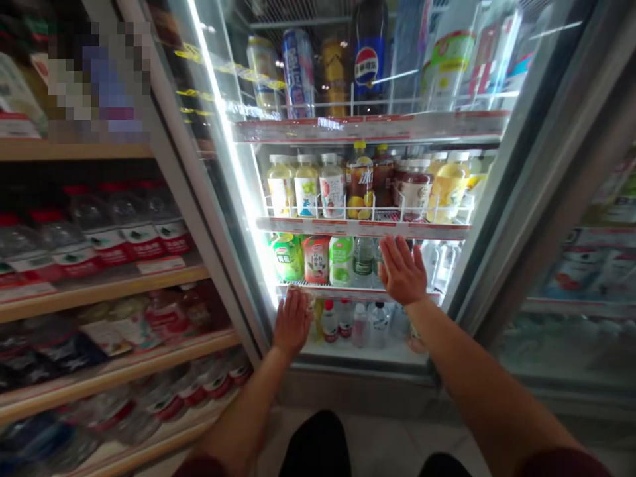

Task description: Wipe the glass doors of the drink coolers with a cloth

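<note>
left hand (292, 321) open, flat on fridge door (246, 225) | right hand (401, 270) likewise | bottles (340, 262) behind glass

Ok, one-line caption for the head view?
Left hand and right hand flat against the glass door of a lit fridge.

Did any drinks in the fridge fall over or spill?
No, nothing stands out. The white-capped plastic juice bottles on the white wire shelf stand upright in a row, and no spill shows. The tall blue can up top seems to lean, probably just the lens. The left hand and right hand lie flat, holding nothing.
</note>
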Motion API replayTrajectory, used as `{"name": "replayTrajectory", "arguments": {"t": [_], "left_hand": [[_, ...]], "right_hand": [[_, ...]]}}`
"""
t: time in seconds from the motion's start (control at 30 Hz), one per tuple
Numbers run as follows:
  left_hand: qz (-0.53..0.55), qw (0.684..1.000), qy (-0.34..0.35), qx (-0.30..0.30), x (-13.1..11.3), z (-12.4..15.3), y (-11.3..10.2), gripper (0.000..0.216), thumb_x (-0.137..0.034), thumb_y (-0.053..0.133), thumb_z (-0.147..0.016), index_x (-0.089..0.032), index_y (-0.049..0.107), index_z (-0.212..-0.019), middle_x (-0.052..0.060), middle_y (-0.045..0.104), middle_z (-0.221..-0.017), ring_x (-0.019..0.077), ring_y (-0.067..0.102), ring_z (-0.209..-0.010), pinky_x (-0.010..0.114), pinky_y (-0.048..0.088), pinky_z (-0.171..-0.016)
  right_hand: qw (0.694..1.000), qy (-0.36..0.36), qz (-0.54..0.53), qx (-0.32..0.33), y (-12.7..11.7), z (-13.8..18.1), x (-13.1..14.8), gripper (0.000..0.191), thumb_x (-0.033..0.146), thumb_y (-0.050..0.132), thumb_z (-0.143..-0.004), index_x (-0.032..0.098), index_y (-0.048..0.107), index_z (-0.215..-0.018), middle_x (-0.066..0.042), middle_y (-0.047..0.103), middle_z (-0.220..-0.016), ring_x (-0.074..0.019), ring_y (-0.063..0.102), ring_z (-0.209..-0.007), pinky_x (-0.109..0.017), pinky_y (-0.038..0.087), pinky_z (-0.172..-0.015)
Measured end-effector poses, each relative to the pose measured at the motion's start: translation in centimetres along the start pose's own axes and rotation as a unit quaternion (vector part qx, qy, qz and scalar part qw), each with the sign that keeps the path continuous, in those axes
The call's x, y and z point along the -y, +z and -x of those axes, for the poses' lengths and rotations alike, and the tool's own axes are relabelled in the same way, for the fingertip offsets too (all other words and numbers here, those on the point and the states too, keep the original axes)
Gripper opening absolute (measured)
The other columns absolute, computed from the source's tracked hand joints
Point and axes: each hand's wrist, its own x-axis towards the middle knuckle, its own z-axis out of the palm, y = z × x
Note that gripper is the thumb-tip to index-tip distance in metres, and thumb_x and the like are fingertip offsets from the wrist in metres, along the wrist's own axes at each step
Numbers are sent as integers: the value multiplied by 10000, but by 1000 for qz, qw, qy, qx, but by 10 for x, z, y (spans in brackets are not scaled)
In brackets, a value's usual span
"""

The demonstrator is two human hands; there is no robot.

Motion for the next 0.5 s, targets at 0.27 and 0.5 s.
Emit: {"name": "replayTrajectory", "arguments": {"t": [0.27,0.5], "left_hand": [[19,992,-108,-64,74,-118,-15,666,-368,347,-1031,-140,124,-1616,107,107,-1684,365,107,-1545,569,104,-1299],[49,997,-65,-11,15,5,-3,722,-173,373,-982,-206,41,-1622,146,147,-1671,310,150,-1538,553,305,-1246]], "right_hand": [[999,-21,33,-24,-5,-5,2,611,279,479,-994,163,327,-1575,-117,520,-1509,-239,411,-1465,-429,100,-1278],[997,-31,56,-40,-7,-9,3,606,269,513,-981,125,370,-1552,-118,565,-1470,-236,431,-1453,-412,67,-1283]]}}
